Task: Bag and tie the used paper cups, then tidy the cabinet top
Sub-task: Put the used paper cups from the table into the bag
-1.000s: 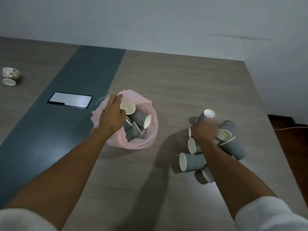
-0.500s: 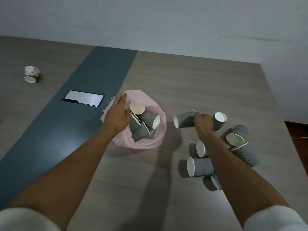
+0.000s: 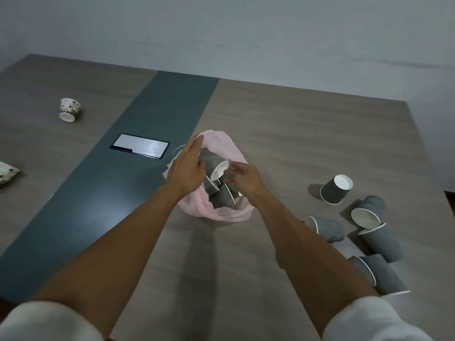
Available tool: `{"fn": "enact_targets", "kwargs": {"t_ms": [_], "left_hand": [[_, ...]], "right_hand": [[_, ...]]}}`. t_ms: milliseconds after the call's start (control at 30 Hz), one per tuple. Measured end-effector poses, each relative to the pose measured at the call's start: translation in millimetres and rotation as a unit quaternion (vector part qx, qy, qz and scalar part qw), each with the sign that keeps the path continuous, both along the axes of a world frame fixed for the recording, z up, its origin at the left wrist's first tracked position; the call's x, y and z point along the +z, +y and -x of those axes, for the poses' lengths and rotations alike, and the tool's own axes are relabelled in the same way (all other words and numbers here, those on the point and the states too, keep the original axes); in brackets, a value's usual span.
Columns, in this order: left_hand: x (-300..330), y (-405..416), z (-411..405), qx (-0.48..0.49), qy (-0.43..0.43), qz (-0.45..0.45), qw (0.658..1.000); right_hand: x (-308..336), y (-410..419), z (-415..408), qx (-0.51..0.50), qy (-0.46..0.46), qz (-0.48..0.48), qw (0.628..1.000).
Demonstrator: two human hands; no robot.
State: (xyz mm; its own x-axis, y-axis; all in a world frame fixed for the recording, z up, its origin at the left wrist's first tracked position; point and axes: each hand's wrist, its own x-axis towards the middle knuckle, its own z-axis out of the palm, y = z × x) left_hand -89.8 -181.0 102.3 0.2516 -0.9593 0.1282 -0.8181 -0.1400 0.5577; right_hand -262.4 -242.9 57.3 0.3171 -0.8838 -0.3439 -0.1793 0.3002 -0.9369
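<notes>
A pink plastic bag (image 3: 221, 214) stands open on the wooden cabinet top (image 3: 307, 134), with several grey ribbed paper cups (image 3: 216, 166) piled inside. My left hand (image 3: 188, 168) grips the bag's left rim and keeps the mouth open. My right hand (image 3: 242, 179) hovers over the bag's right side, fingers loosely apart beside the top cup's white mouth, with nothing seen in them. To the right, several more grey cups (image 3: 328, 228) lie on their sides, and one cup (image 3: 336, 189) stands upside down.
A patterned white cup (image 3: 69, 110) lies at the far left, and a crushed one (image 3: 7, 171) sits at the left edge. A silver cover plate (image 3: 140, 149) is set in the dark strip (image 3: 160, 107). The top's right edge runs close to the loose cups.
My right hand picked a grey cup from the pile, carried it left over the bag, and the cup is no longer in my fingers. My left hand stayed on the rim.
</notes>
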Motion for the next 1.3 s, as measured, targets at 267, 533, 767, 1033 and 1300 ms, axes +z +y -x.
{"fn": "enact_targets", "kwargs": {"t_ms": [267, 533, 767, 1033, 1300], "left_hand": [[-9, -7, -3, 0.002, -0.005, -0.010, 1.000], [-11, -9, 13, 0.007, -0.018, -0.018, 1.000], [-14, -3, 7, 0.003, -0.014, -0.021, 1.000], [-19, -1, 6, 0.007, 0.048, -0.036, 0.998], [-26, 9, 10, 0.043, 0.124, -0.075, 0.989]], "right_hand": [[-14, -13, 113, 0.072, 0.558, 0.072, 0.824], [-20, 0, 176, 0.148, 0.627, 0.025, 0.765], [-23, -5, 179, 0.116, 0.660, 0.158, 0.726], [6, -15, 100, -0.012, 0.151, 0.025, 0.988], [-31, 45, 38, 0.140, 0.079, -0.077, 0.984]]}}
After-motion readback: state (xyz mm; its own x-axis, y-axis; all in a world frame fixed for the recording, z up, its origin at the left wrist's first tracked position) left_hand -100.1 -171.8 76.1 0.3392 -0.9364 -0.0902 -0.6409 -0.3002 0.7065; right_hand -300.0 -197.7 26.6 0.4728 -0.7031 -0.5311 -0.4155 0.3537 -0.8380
